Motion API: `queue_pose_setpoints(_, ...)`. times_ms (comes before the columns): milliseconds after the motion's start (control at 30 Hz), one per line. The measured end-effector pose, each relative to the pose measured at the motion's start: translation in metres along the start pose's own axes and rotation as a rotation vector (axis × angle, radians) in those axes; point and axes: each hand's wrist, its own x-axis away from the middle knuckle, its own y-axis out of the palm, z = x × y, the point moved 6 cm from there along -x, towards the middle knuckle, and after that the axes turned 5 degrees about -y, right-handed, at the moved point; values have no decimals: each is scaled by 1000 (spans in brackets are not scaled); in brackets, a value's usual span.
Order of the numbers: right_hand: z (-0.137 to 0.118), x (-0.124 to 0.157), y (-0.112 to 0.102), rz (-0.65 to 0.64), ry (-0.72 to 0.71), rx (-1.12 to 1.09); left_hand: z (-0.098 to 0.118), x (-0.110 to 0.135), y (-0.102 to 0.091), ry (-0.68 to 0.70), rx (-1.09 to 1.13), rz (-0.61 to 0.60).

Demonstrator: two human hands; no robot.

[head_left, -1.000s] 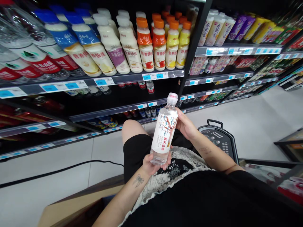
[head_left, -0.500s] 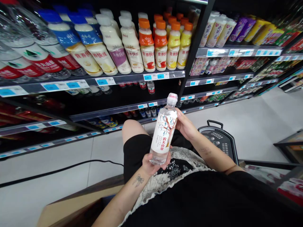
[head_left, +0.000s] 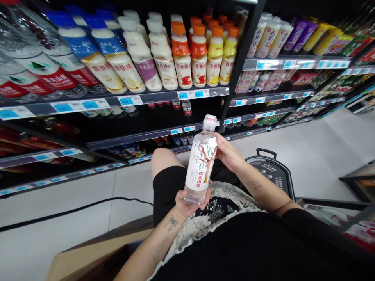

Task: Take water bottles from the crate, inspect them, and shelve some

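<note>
A clear water bottle [head_left: 201, 162] with a white label, a tree drawing and red characters stands slightly tilted in front of my lap. Its pale, pinkish cap points toward the shelves. My left hand [head_left: 191, 203] is wrapped round the bottle's base, thumb on the near left side. Higher up, my right hand [head_left: 227, 152] grips the bottle's right side near the shoulder; some of its fingers are hidden behind the bottle.
Shelves [head_left: 152, 134] with drinks run across the front; milk drink bottles [head_left: 164, 54] and large water bottles [head_left: 43, 66] fill the upper one. A black basket [head_left: 271, 168] stands on the floor at right. A black cable [head_left: 88, 205] crosses the floor at left.
The bottle's top has shifted slightly left, and my right hand has moved left with it. My left hand stays round the base.
</note>
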Motion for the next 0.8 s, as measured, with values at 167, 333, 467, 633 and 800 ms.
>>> queue_pose_setpoints(167,1,-14,6,-78,-69,25,0,1,-2,-22,-1,72)
queue_pose_setpoints(333,3,-32,6,-119,-211,160,6,3,-28,-50,-116,221)
queue_pose_setpoints(467,-12,-33,11,-126,-358,437,26,8,-75,25,-503,521)
queue_pose_setpoints(633,-12,-35,43,-333,-549,974,53,12,-93,148,-1117,769)
queue_pose_setpoints(800,37,-52,83,-651,-559,1190,68,21,-103,315,-1130,1041)
